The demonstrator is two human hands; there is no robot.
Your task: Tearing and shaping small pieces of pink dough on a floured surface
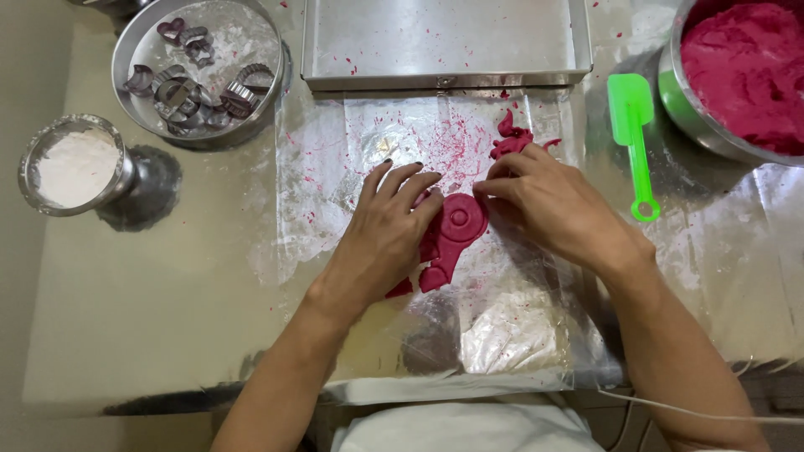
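The left hand (387, 228) is lying flat, fingers spread, on a flattened magenta dough sheet (450, 237); the right hand (548, 205), just beside it, is pinching the dough's edge with curled fingertips.

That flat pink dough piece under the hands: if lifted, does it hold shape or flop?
The pink dough piece looks thin and soft, so it would probably sag or tear. Crumbs smeared on the plastic sheet suggest it sticks. The left hand and right hand press it flat.

Bare forearms, sleeveless; dark-polished nails on left hand (381, 238); white garment at waist.
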